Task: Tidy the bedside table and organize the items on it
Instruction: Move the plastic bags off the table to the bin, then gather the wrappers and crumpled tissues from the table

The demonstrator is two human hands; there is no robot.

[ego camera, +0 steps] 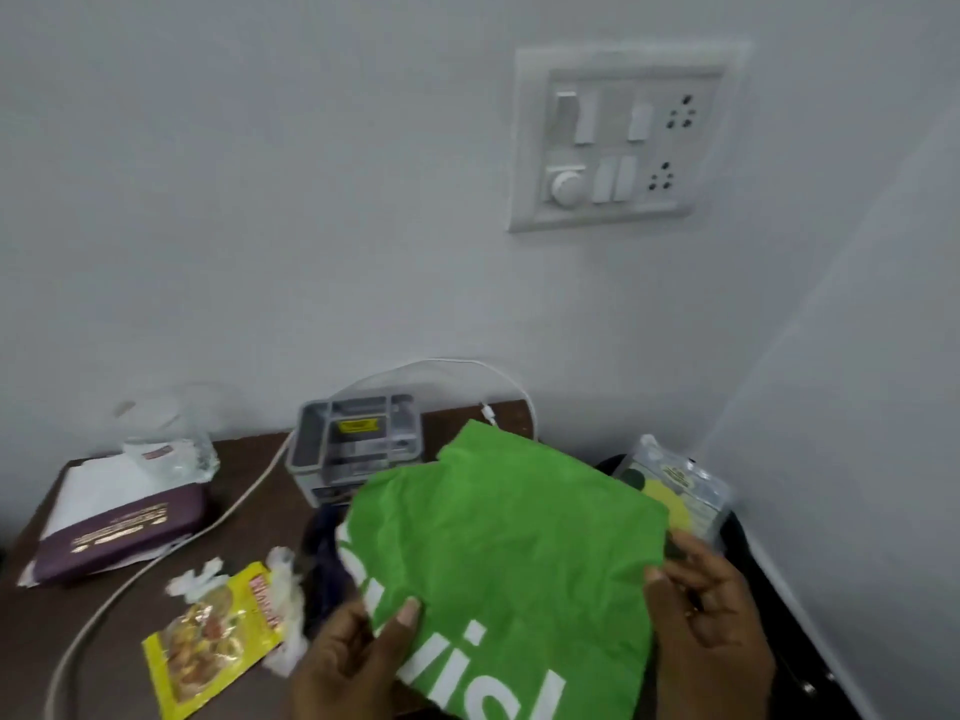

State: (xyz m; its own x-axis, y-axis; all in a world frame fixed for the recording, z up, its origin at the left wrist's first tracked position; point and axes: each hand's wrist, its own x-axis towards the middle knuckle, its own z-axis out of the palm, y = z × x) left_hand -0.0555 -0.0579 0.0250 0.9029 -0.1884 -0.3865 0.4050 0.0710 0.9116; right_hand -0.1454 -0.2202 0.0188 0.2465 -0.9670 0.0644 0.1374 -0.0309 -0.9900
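While you hold the green bag [509, 537] up over the lower centre of the frame, your 2 hands grip it by its near edges: the left hand [353, 662] pinches the lower left edge with the thumb on top, and the right hand [706, 631] clamps the right edge, fingers closed on the crumpled material. It hangs just above the bedside table [249, 491], tilted toward you and covering much of the tabletop's right half.

You look to be at the sorting step, lifting this bag clear to fold it or set it aside. Next you need a flat spot or a neat fold, and little room is free: the yellow snack packet [208, 641] and bits of white wrapper [285, 595] lie at lower left, touching each other, with a dark cloth [322, 558] just under the bag's left edge.

White lettering runs off the bag's bottom; only fragments like "wis" show, so the brand stays unclear. Red print on the packet is too blurred to read. Gold writing on the maroon box [124, 532] at left is illegible too. A grey organiser [353, 449] sits against the wall with a yellow label, a white cable [244, 504] trails across the table, and a clear pouch [675, 491] at right shows a yellow-green label.
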